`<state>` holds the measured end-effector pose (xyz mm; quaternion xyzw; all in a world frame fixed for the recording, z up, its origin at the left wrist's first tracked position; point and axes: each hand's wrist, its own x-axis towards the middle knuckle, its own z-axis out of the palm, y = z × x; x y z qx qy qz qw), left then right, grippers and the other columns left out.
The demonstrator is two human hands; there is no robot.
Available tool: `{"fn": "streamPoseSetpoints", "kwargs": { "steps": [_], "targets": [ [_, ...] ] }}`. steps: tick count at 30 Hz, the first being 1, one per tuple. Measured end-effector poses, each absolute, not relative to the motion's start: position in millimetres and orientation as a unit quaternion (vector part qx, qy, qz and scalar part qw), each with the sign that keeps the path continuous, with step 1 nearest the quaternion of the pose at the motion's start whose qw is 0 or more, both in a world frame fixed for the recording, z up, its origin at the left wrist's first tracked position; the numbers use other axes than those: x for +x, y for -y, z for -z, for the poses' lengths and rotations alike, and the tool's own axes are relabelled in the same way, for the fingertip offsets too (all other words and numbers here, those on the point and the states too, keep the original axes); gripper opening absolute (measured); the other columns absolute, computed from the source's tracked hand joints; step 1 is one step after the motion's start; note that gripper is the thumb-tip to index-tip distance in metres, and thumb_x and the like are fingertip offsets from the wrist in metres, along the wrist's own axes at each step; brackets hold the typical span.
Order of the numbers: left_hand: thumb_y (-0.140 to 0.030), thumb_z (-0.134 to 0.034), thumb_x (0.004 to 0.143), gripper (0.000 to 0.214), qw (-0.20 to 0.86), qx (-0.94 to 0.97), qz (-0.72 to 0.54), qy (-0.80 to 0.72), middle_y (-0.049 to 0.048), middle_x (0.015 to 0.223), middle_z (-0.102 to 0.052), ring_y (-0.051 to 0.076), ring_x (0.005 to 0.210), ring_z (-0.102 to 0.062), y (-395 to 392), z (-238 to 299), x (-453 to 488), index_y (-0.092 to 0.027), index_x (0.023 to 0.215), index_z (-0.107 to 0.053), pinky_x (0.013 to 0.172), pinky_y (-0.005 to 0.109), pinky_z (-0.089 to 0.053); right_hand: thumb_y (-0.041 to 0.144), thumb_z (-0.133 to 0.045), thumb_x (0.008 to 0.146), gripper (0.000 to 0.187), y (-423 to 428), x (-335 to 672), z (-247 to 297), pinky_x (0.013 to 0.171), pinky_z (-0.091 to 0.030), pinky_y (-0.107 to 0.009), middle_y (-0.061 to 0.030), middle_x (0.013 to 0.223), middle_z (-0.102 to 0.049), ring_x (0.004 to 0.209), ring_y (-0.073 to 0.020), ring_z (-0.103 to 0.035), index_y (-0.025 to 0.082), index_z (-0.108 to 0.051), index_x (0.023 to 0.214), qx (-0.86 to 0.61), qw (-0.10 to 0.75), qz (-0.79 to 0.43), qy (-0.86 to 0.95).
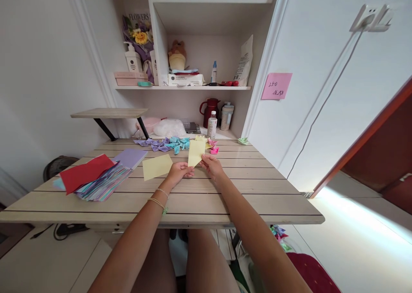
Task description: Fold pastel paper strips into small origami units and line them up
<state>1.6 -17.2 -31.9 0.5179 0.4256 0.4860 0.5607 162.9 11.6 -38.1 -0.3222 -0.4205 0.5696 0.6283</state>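
Note:
A sheet of pale yellow paper (196,152) is held up above the desk between both hands. My left hand (180,173) pinches its lower left edge, fingers closed. At the sheet's lower right side, my right hand (211,166) grips it between thumb and fingers. Flat on the desk, just left of my left hand, lies another yellow sheet (157,166). Behind the held paper stand folded paper pieces: purple ones (157,144), blue ones (177,144) and a bright pink one (214,150). Some yellow folded pieces are partly hidden by the sheet.
A thick stack of coloured paper (104,180) with a red sheet (86,171) on top lies on the desk's left. At the back stand a bottle (212,125), a dark red jug (210,113) and a tumbler (227,116). A small raised shelf (109,113) overhangs the back left.

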Motion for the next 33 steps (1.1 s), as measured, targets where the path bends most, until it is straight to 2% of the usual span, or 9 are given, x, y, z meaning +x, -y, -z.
{"fn": "streamPoseSetpoints", "kwargs": {
  "steps": [4, 7, 11, 15, 19, 22, 25, 28, 33],
  "targets": [
    [-0.024, -0.075, 0.060, 0.029, 0.572, 0.489, -0.511, -0.415, 0.0113, 0.075, -0.069, 0.015, 0.062, -0.066, 16, 31, 2, -0.008, 0.079, -0.061, 0.061, 0.024, -0.055, 0.048, -0.071, 0.059, 0.034, -10, 166, 36, 0.045, -0.050, -0.024, 0.0010, 0.057, -0.062, 0.050, -0.0122, -0.058, 0.018, -0.059, 0.068, -0.371, 0.622, -0.547, 0.420],
    [-0.032, -0.072, 0.064, 0.030, 0.557, 0.478, -0.523, -0.433, 0.0095, 0.066, -0.068, 0.015, 0.055, -0.065, 14, 32, 1, -0.009, 0.079, -0.060, 0.053, 0.022, -0.053, 0.051, -0.068, 0.062, 0.035, -8, 167, 32, 0.035, -0.042, -0.021, 0.0031, 0.051, -0.058, 0.038, -0.0090, -0.051, 0.018, -0.058, 0.068, -0.376, 0.610, -0.553, 0.425],
    [-0.047, -0.059, 0.072, 0.040, 0.539, 0.472, -0.516, -0.469, 0.0034, 0.047, -0.061, 0.014, 0.042, -0.060, 13, 32, -1, -0.012, 0.090, -0.058, 0.042, 0.020, -0.047, 0.048, -0.069, 0.062, 0.032, -4, 164, 25, 0.053, -0.052, -0.024, -0.0017, 0.070, -0.068, 0.059, -0.0132, -0.063, 0.020, -0.061, 0.074, -0.309, 0.603, -0.581, 0.452],
    [-0.051, -0.047, 0.079, 0.051, 0.601, 0.427, -0.554, -0.387, 0.0081, 0.074, -0.069, 0.017, 0.061, -0.066, 15, 23, -5, -0.017, 0.117, -0.045, 0.057, 0.028, -0.052, 0.040, -0.075, 0.053, 0.031, 0, 162, 21, 0.068, -0.053, -0.031, -0.0029, 0.073, -0.070, 0.068, -0.0176, -0.065, 0.019, -0.068, 0.075, -0.297, 0.549, -0.544, 0.561],
    [-0.042, -0.048, 0.081, 0.051, 0.628, 0.404, -0.576, -0.334, 0.0078, 0.095, -0.067, 0.017, 0.073, -0.066, 17, 14, -11, -0.022, 0.126, -0.039, 0.065, 0.031, -0.053, 0.037, -0.076, 0.049, 0.031, 3, 164, 19, 0.077, -0.050, -0.036, -0.0029, 0.078, -0.071, 0.075, -0.0206, -0.064, 0.020, -0.071, 0.075, -0.316, 0.495, -0.478, 0.653],
    [-0.043, -0.045, 0.081, 0.048, 0.652, 0.401, -0.556, -0.323, 0.0089, 0.097, -0.067, 0.018, 0.076, -0.065, 18, 11, -14, -0.020, 0.123, -0.045, 0.067, 0.032, -0.053, 0.036, -0.076, 0.050, 0.026, 2, 169, 18, 0.077, -0.049, -0.036, -0.0029, 0.075, -0.071, 0.078, -0.0220, -0.063, 0.021, -0.072, 0.071, -0.326, 0.484, -0.437, 0.684],
    [-0.046, -0.042, 0.081, 0.047, 0.668, 0.402, -0.540, -0.316, 0.0132, 0.095, -0.067, 0.020, 0.081, -0.064, 19, 10, -15, -0.012, 0.108, -0.059, 0.069, 0.032, -0.053, 0.037, -0.075, 0.051, 0.023, -1, 173, 18, 0.071, -0.049, -0.033, -0.0029, 0.071, -0.070, 0.073, -0.0204, -0.063, 0.021, -0.071, 0.068, -0.334, 0.488, -0.422, 0.687],
    [-0.045, -0.045, 0.081, 0.043, 0.666, 0.414, -0.536, -0.312, 0.0156, 0.095, -0.067, 0.022, 0.087, -0.063, 19, 11, -16, -0.008, 0.094, -0.066, 0.074, 0.033, -0.053, 0.040, -0.073, 0.054, 0.024, -2, 175, 18, 0.065, -0.049, -0.029, -0.0023, 0.067, -0.069, 0.065, -0.0167, -0.061, 0.020, -0.070, 0.066, -0.335, 0.493, -0.435, 0.674],
    [-0.040, -0.059, 0.074, 0.038, 0.650, 0.445, -0.532, -0.312, 0.0126, 0.095, -0.067, 0.022, 0.088, -0.063, 19, 14, -12, -0.010, 0.096, -0.066, 0.079, 0.036, -0.051, 0.041, -0.073, 0.055, 0.027, 0, 171, 18, 0.059, -0.046, -0.026, -0.0020, 0.060, -0.065, 0.058, -0.0137, -0.058, 0.016, -0.066, 0.061, -0.355, 0.507, -0.441, 0.650]
  ]
}}
